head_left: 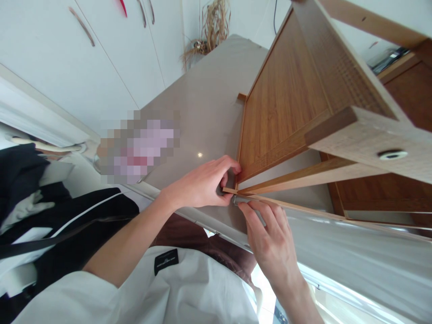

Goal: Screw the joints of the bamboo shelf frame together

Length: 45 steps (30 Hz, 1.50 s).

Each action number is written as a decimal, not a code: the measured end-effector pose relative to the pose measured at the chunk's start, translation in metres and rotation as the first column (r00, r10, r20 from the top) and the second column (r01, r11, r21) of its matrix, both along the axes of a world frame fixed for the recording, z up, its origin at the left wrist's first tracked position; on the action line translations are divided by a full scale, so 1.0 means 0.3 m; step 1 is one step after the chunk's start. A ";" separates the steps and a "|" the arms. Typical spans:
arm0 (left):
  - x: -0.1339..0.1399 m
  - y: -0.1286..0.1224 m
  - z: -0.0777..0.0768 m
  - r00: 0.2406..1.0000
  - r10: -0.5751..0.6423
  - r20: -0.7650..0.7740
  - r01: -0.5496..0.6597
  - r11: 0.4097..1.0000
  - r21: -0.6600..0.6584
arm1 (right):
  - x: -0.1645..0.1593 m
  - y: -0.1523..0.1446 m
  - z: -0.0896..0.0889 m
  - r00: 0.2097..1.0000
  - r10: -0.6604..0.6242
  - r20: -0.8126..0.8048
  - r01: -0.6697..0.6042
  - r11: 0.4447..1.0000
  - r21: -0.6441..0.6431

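Note:
A wooden furniture piece (286, 103) with panels, legs and slats stands tilted on the right of the view. My left hand (205, 180) is closed round its near lower corner, thumb and fingers on either side of a thin wooden strip (230, 191). Just to the right, my right hand (270, 225) is pinched at the same corner on a small grey metal piece (236, 199). That piece is mostly covered by the fingers, so its exact kind does not show. A round metal fitting (393, 155) is set in the end of a thick wooden leg.
Under the furniture lies a grey-beige tabletop (209, 108). Dried plants (216, 27) stand at its far end, beside white cabinet doors (121, 49). A blurred-out patch (141, 146) covers something at the left edge. Dark clothing (84, 234) lies at the left, and a white curtain (337, 243) hangs at the right.

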<state>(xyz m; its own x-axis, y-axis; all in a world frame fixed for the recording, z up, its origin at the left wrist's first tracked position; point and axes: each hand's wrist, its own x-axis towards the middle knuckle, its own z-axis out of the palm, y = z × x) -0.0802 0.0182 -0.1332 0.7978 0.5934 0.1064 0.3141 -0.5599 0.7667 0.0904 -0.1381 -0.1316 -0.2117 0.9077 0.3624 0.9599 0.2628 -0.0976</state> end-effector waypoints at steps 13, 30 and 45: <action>0.000 -0.001 0.004 1.000 -0.003 0.019 0.003 1.000 -0.013 | -0.003 0.001 0.000 1.000 0.011 0.018 -0.011 1.000 0.016; 0.001 0.000 0.002 1.000 0.000 0.014 0.000 1.000 -0.009 | 0.004 -0.001 -0.003 0.999 -0.009 0.034 0.008 1.000 0.023; 0.002 -0.004 0.004 1.000 0.009 -0.006 -0.009 1.000 -0.001 | -0.001 0.007 -0.019 0.979 -0.105 -0.173 0.103 0.994 -0.023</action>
<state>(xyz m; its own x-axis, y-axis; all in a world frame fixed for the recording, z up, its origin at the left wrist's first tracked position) -0.0796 0.0169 -0.1320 0.7930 0.6008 0.1010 0.3242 -0.5564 0.7650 0.0903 -0.1359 -0.1372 -0.0507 0.9265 0.3729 0.9500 0.1600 -0.2683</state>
